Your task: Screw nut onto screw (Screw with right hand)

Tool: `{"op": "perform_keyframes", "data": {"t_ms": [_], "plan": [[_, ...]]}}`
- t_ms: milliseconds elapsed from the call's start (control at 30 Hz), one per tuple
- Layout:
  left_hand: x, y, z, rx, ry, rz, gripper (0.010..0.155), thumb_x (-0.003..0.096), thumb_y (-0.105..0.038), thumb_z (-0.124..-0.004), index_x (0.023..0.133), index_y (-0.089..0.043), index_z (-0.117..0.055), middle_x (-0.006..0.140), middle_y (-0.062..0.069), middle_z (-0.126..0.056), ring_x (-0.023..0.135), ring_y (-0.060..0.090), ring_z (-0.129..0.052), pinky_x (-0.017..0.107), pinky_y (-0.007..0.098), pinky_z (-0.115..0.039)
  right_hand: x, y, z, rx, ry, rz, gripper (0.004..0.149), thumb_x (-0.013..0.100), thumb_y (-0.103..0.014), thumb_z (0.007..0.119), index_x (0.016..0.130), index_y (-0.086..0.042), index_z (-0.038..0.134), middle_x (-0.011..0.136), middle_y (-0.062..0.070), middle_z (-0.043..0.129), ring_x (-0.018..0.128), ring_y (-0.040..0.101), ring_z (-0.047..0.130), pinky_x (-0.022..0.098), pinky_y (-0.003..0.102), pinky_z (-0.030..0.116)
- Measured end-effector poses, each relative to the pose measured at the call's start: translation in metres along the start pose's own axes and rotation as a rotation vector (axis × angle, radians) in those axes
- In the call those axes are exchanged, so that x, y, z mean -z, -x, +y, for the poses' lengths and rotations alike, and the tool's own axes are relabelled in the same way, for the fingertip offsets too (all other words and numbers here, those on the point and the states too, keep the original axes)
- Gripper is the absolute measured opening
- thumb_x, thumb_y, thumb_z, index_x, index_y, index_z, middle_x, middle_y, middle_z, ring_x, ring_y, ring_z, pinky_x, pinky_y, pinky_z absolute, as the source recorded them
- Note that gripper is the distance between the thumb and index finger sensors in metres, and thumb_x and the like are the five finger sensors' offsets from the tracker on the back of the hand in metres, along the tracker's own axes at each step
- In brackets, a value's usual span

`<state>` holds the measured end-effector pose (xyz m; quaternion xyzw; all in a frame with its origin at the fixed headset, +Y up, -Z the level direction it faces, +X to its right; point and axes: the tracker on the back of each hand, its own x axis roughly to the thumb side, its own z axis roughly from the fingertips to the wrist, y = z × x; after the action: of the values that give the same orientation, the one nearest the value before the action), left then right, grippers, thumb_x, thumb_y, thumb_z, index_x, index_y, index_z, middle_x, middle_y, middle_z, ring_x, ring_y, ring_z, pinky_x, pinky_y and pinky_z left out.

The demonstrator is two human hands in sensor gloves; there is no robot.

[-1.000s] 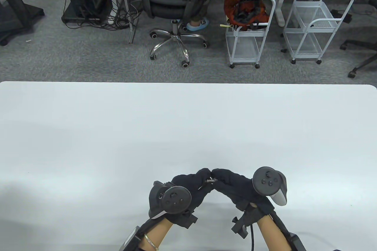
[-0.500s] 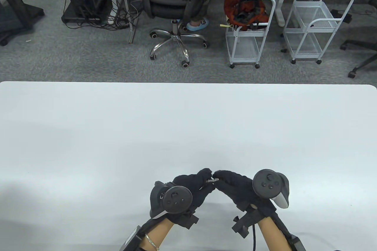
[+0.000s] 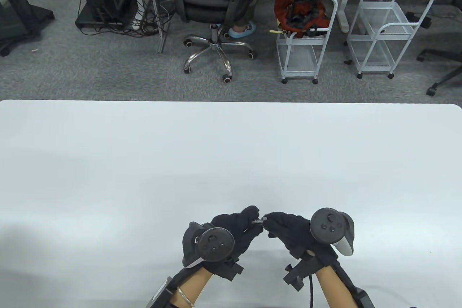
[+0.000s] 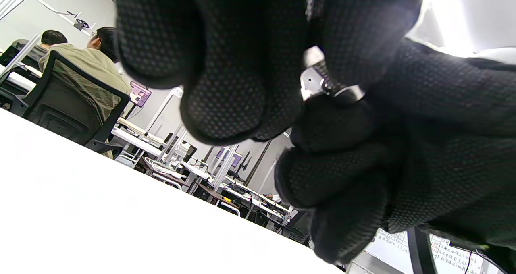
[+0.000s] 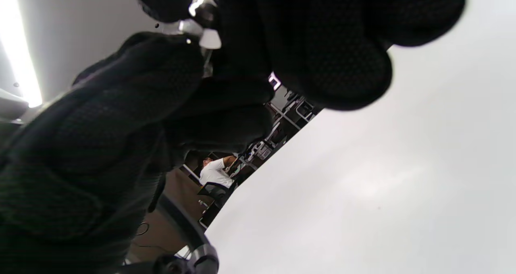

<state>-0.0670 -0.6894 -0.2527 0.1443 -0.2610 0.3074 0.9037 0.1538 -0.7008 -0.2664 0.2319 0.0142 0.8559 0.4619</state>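
- The screw (image 3: 257, 221) is held above the white table (image 3: 231, 149), near its front edge, in the gap between the two gloved hands
- In the table view its long axis lies roughly level, running left to right across the view, one end toward each hand
- The left hand (image 3: 234, 226) pinches the screw's left end between fingertips; which end is the head I cannot tell from above
- The right hand (image 3: 288, 228) has its fingertips closed on the screw's right end, where a small bright piece shows, likely the nut (image 3: 264, 219)
- In the left wrist view the metal shows as a short silver piece (image 4: 318, 80) with flat faces, wedged between the left fingers (image 4: 225, 100) above and the other hand's glove below; thread and nut cannot be told apart there
- In the right wrist view a bright metal bit (image 5: 199, 34) sits at the top, pinched between dark fingertips, too blurred to read its form
- Each hand carries a dark round tracker on its back: the left tracker (image 3: 214, 244) and the right tracker (image 3: 330, 228)
- No brand or marking can be read on the screw, the gloves or the trackers
- At the lower right of the left wrist view a sheet with printed lines (image 4: 451, 250) appears, its writing too small to read
- Beyond the table stand an office chair (image 3: 216, 4) and two white wire carts (image 3: 306, 44)
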Motion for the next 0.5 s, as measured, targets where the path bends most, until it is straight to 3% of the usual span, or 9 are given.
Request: {"op": "perform_keyframes", "data": {"t_ms": [67,100,167,267,367,400,500], "plan": [[0.0001,0.0007,-0.0002,-0.008,0.002,0.005,0.049,0.0462,-0.043,-0.082,0.082,-0.010,-0.087,0.063,0.000,-0.111,0.048,0.013,-0.112,0.043,0.033,-0.091,0.0003,-0.0011,0.0015,0.038,-0.044,-0.014,0.056,0.056,-0.032,0.074,0.098,0.005,0.072,0.090,0.037,0.077,0.067,0.046,0.093,0.049,0.060,0.071],[0.0000,0.0005,-0.0004,-0.011,0.002,0.006,0.049,0.0461,-0.042,-0.082,0.082,-0.010,-0.087,0.063,0.000,-0.111,0.047,0.013,-0.112,0.043,0.033,-0.091,0.0014,-0.0016,0.0025,0.047,-0.086,-0.019,0.055,0.057,-0.029,0.074,0.100,0.006,0.068,0.093,0.037,0.073,0.072,0.047,0.089,0.051,0.061,0.069],[-0.0008,-0.0007,-0.0003,0.011,0.002,-0.004,0.048,0.0462,-0.042,-0.082,0.082,-0.010,-0.087,0.063,0.000,-0.111,0.048,0.013,-0.112,0.043,0.032,-0.091,0.0009,-0.0015,0.0015,0.024,-0.049,-0.017,0.051,0.056,-0.029,0.075,0.094,0.006,0.075,0.087,0.034,0.081,0.066,0.043,0.094,0.048,0.058,0.072],[-0.0006,-0.0005,0.0011,0.016,-0.010,-0.003,0.049,0.0465,-0.043,-0.081,0.082,-0.010,-0.086,0.063,0.000,-0.111,0.048,0.013,-0.112,0.043,0.032,-0.091,-0.0002,-0.0014,0.0005,-0.013,0.011,-0.010,0.048,0.059,-0.036,0.067,0.080,0.002,0.087,0.072,0.029,0.094,0.051,0.037,0.101,0.041,0.054,0.077],[-0.0012,0.0000,0.0006,0.016,-0.008,0.001,0.049,0.0464,-0.042,-0.081,0.082,-0.010,-0.086,0.063,0.000,-0.111,0.048,0.013,-0.112,0.043,0.033,-0.091,0.0006,-0.0029,0.0027,0.047,-0.059,-0.014,0.057,0.057,-0.031,0.073,0.100,0.005,0.068,0.092,0.037,0.074,0.070,0.047,0.090,0.050,0.060,0.070],[-0.0012,-0.0009,0.0006,0.018,-0.007,-0.006,0.048,0.0463,-0.042,-0.082,0.082,-0.010,-0.087,0.063,0.000,-0.111,0.048,0.013,-0.112,0.043,0.033,-0.091,0.0010,-0.0030,0.0032,0.043,-0.074,-0.009,0.053,0.057,-0.028,0.073,0.098,0.005,0.069,0.091,0.035,0.076,0.069,0.045,0.092,0.049,0.059,0.070],[-0.0013,-0.0022,0.0011,0.040,-0.012,-0.013,0.049,0.0463,-0.043,-0.081,0.082,-0.010,-0.087,0.063,0.000,-0.111,0.048,0.013,-0.112,0.043,0.032,-0.091,-0.0002,-0.0023,0.0016,-0.021,0.023,-0.014,0.049,0.057,-0.034,0.070,0.084,0.004,0.084,0.075,0.030,0.091,0.054,0.038,0.100,0.043,0.055,0.076]]}}
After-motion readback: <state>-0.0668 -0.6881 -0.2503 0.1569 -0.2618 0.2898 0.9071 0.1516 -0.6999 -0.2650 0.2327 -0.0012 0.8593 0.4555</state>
